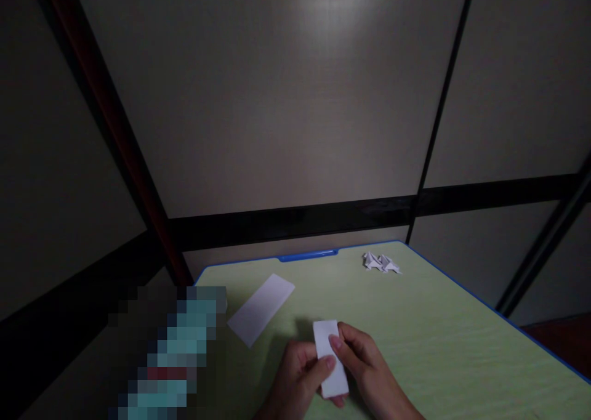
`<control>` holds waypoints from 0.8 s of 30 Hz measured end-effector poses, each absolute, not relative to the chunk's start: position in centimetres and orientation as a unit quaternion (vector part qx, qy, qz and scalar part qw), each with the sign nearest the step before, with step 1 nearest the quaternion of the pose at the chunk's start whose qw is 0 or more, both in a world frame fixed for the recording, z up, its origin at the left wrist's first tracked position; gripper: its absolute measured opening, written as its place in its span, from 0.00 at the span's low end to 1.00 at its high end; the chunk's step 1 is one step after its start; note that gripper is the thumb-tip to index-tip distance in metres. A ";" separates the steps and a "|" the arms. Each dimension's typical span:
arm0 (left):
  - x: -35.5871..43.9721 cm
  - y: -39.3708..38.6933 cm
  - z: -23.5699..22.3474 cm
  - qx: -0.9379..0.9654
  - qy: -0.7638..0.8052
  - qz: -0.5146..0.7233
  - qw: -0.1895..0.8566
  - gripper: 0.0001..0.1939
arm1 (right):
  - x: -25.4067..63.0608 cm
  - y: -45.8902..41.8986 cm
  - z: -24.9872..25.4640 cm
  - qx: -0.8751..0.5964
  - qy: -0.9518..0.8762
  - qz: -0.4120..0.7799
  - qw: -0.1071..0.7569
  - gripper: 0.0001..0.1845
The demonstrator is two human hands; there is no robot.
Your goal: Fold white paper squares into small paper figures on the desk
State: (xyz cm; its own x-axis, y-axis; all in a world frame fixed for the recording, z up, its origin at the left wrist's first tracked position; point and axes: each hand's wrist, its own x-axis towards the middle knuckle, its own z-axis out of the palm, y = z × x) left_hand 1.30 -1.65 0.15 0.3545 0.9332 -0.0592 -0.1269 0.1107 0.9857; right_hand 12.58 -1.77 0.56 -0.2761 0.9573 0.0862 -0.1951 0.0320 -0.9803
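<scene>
The left hand [300, 371] and right hand [367, 355] pinched a paper strip [324, 341], seemingly part-folded, over the surface's [462, 321] near side; two origami figures [381, 263] looked complete, far right; a flat paper sheet [262, 309] lay apparently unworked.

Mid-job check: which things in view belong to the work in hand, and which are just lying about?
In the work:
- narrow white paper, held in both hands
- left hand
- right hand
- green tabletop, under the hands

Lying about, judging by no hand touching them:
- flat paper sheet, on the left
- folded paper shapes, near the far right corner
</scene>
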 end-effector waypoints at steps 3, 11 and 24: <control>1.1 -1.5 -0.1 0.501 0.434 0.443 0.604 0.18 | 12.8 -1.7 0.3 -0.362 -0.562 0.588 0.455 0.19; 1.3 -1.6 0.2 0.565 0.462 0.431 0.531 0.22 | 12.5 -2.0 0.9 -0.297 -0.581 0.661 0.370 0.25; 0.5 -1.3 0.5 0.539 0.533 0.503 0.414 0.21 | 12.6 -1.8 0.4 -0.356 -0.595 0.580 0.428 0.17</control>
State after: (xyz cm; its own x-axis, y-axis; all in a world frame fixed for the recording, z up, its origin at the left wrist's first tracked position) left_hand 0.53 -1.25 0.48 -0.0750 0.9920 0.1016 0.1582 -0.0887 0.9834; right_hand 12.61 -1.83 0.40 -0.3803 0.9200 0.0953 -0.0728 0.0729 -0.9947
